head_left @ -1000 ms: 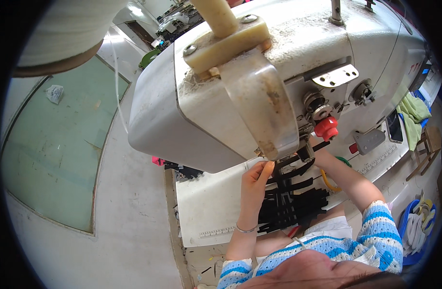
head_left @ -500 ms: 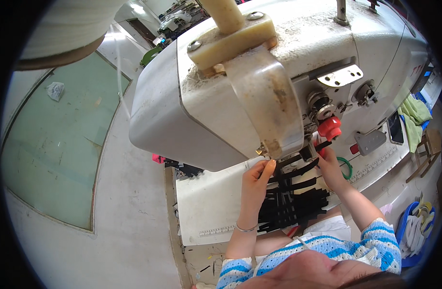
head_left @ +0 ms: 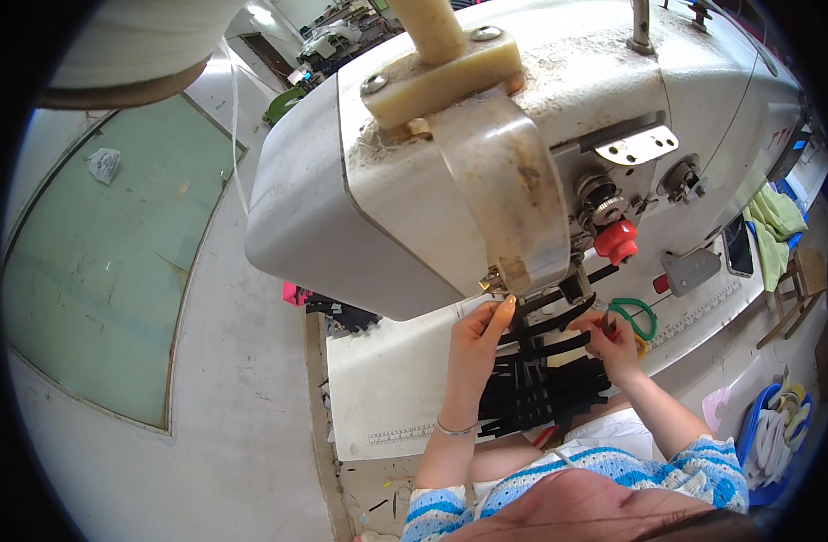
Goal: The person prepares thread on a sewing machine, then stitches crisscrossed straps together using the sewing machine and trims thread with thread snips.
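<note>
the strips look like matt cloth, the sewing machine glossy.

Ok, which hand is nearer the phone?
Right. The right hand is left of the phone, by the black strips; the left hand is farther left.

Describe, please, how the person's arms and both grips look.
The short knitted sleeves are openwork, striped in blue and white. A thin silver-coloured bracelet circles the left wrist. The left grip and right grip wear no gloves.
</note>
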The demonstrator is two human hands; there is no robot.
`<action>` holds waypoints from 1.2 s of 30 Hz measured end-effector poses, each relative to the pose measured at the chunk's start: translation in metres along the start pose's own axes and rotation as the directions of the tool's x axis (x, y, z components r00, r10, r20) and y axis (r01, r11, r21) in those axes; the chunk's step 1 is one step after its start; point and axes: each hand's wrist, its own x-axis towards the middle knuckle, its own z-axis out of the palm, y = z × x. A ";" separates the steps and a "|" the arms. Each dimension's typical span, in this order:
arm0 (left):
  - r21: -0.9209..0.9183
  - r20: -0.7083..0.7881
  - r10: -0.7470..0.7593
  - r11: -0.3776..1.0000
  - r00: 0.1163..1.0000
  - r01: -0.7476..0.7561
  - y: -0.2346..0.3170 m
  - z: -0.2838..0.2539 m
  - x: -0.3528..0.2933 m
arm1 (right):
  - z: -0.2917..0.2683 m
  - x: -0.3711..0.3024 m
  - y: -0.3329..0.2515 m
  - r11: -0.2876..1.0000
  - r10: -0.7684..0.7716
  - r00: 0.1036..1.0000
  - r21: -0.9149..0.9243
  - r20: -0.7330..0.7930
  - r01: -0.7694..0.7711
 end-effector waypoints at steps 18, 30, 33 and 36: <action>0.228 0.268 -0.103 0.973 0.958 0.041 0.021 -0.028 0.016 | 0.056 -0.010 -0.028 0.967 -0.087 0.996 -0.243 -0.015 0.081; 0.156 0.348 -0.127 0.985 0.929 0.077 0.028 -0.048 0.032 | 0.058 0.000 -0.032 0.953 0.006 0.999 -0.304 0.052 0.010; 0.110 0.376 -0.124 0.990 0.919 0.088 0.035 -0.048 0.035 | 0.059 0.001 -0.033 0.958 -0.040 0.997 -0.281 0.061 0.055; 0.059 0.408 -0.105 0.994 0.907 0.089 0.037 -0.048 0.038 | 0.060 0.001 -0.033 0.954 -0.047 0.995 -0.290 0.085 0.070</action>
